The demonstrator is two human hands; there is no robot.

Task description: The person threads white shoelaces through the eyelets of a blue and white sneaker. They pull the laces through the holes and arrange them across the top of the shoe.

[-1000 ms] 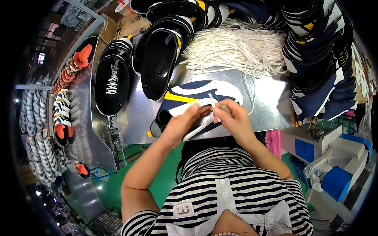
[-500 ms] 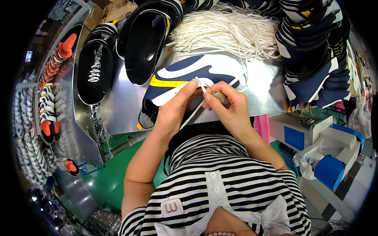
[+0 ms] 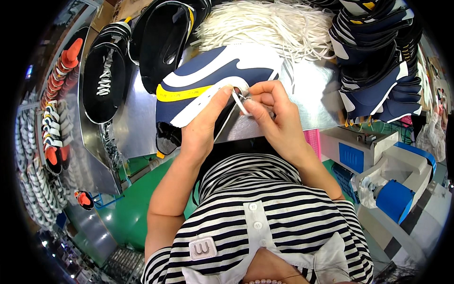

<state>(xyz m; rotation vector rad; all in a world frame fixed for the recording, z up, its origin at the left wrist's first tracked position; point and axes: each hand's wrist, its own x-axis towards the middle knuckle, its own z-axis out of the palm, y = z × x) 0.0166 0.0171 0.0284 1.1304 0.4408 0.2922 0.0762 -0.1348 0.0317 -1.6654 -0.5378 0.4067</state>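
Observation:
A navy shoe upper (image 3: pixel 213 71) with white trim and a yellow stripe lies on its side over the table's near part. My left hand (image 3: pixel 203 125) is closed on its lower edge, thumb on the white eyelet strip. A white shoelace (image 3: pixel 240 104) makes a loop at the eyelets, between my two hands. In my right hand (image 3: pixel 279 118) the fingers are pinched around a small metal-tipped tool (image 3: pixel 243 98) beside the lace. Its handle is mostly hidden by the fingers.
A heap of white laces (image 3: pixel 269 26) lies behind the upper. Black-lined uppers (image 3: pixel 105 78) stand at the left, and stacked navy uppers (image 3: pixel 378 90) at the right. Past the metal table's (image 3: pixel 312 104) right edge are a pink basket (image 3: pixel 313 142) and a grey-blue machine (image 3: pixel 397 184).
The upper has shifted left and a little away from me, with my left hand on it. The lace now forms a loop by my right fingers, and the tool's handle is more hidden.

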